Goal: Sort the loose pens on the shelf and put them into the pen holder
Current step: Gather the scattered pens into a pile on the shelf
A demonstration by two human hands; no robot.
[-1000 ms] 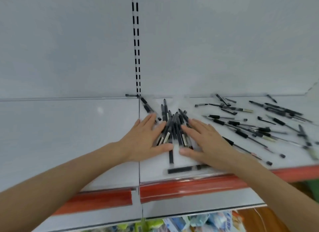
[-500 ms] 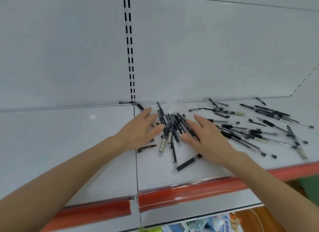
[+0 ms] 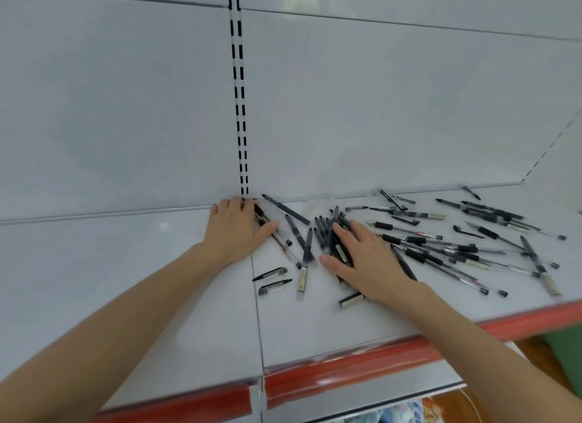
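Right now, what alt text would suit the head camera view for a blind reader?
Two bare hands press flat on a white shelf: the left hand rests by a few pens near the back wall, and the right hand covers a bunch of black pens. More pens lie scattered to the right.

Smooth, faintly glossy grey shelf (image 3: 126, 265); black plastic pens (image 3: 422, 252) with matt grips; glossy red edge strip (image 3: 346, 369).

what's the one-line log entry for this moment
left hand: rests on pens by back wall | right hand: flat on pen pile | pen holder: not seen
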